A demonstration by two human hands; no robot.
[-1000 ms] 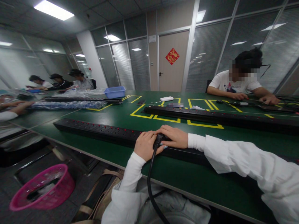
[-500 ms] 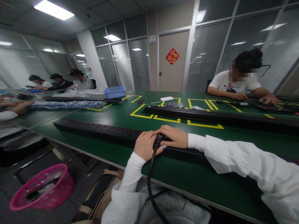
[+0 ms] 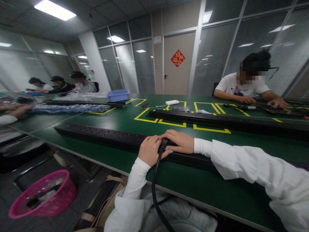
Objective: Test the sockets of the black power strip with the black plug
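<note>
A long black power strip with a row of red lights or switches lies across the green table in front of me. At its middle, my left hand and my right hand are closed around a black power plug from either side, over the strip. From the plug a thick black cable runs down past the table edge towards my lap. My fingers hide the plug's front and the sockets beneath it, so I cannot tell how far it sits in.
Behind lies another black power strip. Yellow tape, a white power bank and a blue basket are farther back. Bubble-wrapped goods lie at left, near another person's hands. A pink basket stands on the floor. A co-worker sits across.
</note>
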